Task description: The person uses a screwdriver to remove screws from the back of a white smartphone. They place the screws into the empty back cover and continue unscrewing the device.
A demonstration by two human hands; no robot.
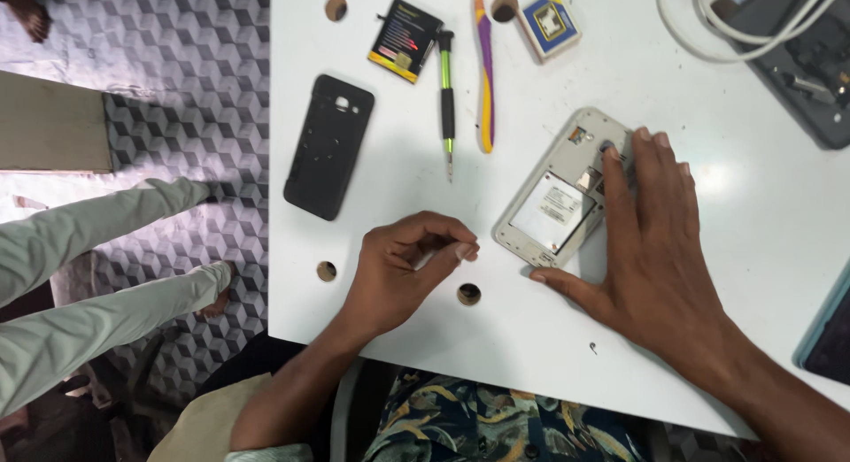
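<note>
Phone [560,205] lies diagonally, camera end pointing upper right

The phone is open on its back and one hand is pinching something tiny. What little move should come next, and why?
Probably bring the left hand over to the opened phone. Its fingertips are pinched together, perhaps on a small part too tiny to make out. The right hand already presses the phone flat on the white table, so it looks steady.
</note>
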